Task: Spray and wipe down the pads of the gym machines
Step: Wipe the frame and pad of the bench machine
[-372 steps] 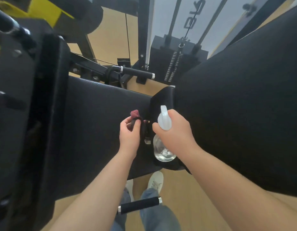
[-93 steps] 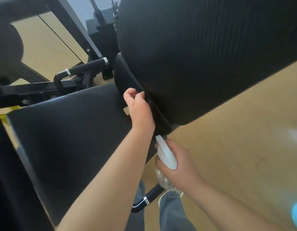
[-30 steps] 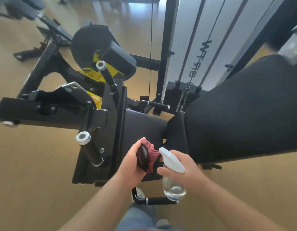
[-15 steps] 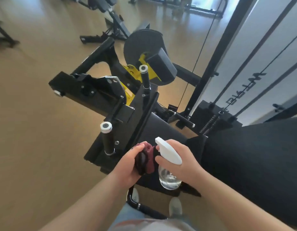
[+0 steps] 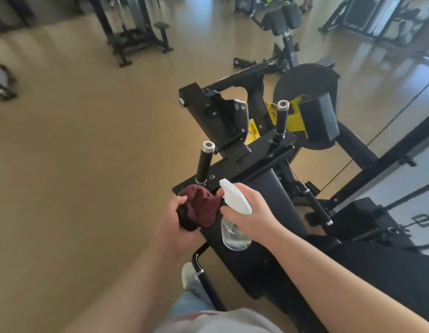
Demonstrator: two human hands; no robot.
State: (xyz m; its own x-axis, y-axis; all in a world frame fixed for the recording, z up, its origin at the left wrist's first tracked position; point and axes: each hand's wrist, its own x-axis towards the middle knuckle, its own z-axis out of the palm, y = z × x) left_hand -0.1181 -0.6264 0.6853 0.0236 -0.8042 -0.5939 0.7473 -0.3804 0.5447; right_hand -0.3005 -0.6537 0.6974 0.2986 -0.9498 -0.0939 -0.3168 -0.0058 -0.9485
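The bunched maroon cloth [image 5: 200, 209] sits in the left hand [image 5: 175, 227], whose fingers curl round it, just above the near end of the machine's black padded seat [image 5: 280, 200]. Touching it on the right, the clear plastic spray bottle with a white trigger head [image 5: 235, 236] hangs upright in the right hand [image 5: 254, 212], fingers wrapped round its neck. A black upright grip handle [image 5: 205, 162] stands just beyond, over tan wooden floor [image 5: 88, 164].

A maroon cloth [image 5: 200, 209], a clear spray bottle [image 5: 234, 233] with white head, black pads [image 5: 278, 203], yellow machine parts [image 5: 295, 118], tan floor [image 5: 88, 152].
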